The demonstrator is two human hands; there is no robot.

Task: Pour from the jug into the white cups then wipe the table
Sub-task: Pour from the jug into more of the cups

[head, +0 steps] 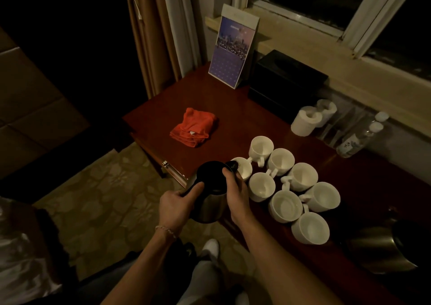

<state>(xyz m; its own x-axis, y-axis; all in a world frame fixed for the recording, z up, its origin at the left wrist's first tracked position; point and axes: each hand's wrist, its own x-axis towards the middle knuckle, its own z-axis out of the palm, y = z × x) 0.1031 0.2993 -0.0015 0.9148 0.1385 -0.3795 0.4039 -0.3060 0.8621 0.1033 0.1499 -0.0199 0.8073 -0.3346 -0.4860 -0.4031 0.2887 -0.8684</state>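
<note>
**Me:** Jug (211,191) is up off the worktop (235,109), tipped forward, spout hanging over the nearest white cup (242,168) at the front corner of the cluster. My right hand (236,194) has its grip curled round the upper body near the lid, and my left hand (178,201) cradles the side lower down, thumb laid along the dark wall.

**Spotter:** Any stream yet?

**Me:** Can't tell, it's too dim at the spout. The other white cups (300,176) sit packed together just beyond, handles nearly touching their neighbours.

**Spotter:** Where's the trouble likely to come from?

**Me:** Three places, I'd say. That first cup stands near the worktop's front edge, so a nudge from the spout could knock it off onto the floor. Tip too fast and the pour overshoots the rim into the gaps between the cups. And the steel wall looks slick, so my left hand could slide if the weight shifts.

**Spotter:** And a spill?

**Me:** Orange cloth (193,127) lies folded well to the left, untouched, ready for the wipe. I'd worry more about the calendar (231,57) and toilet rolls (305,121) farther back.
</note>
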